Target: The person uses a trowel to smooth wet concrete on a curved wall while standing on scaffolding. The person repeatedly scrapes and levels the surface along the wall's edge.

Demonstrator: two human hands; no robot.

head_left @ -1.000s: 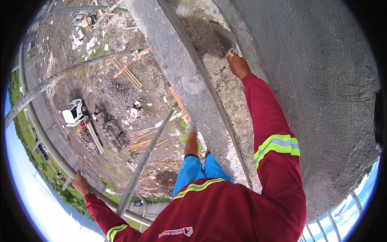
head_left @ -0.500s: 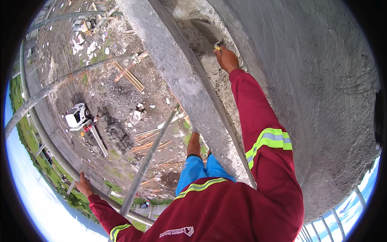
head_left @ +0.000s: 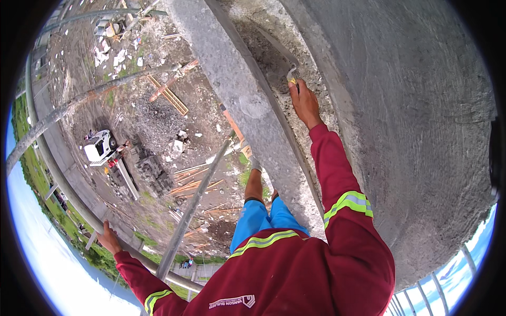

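Concrete ledge (head_left: 247, 100) beside a grey wall (head_left: 421, 131); right hand (head_left: 305, 104) grips a trowel (head_left: 290, 59), left hand (head_left: 109, 240) holds a rail (head_left: 73, 200).

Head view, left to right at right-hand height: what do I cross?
Metal rail → diagonal pole → wooden planks → grey ledge → right hand holding the trowel → grey wall.
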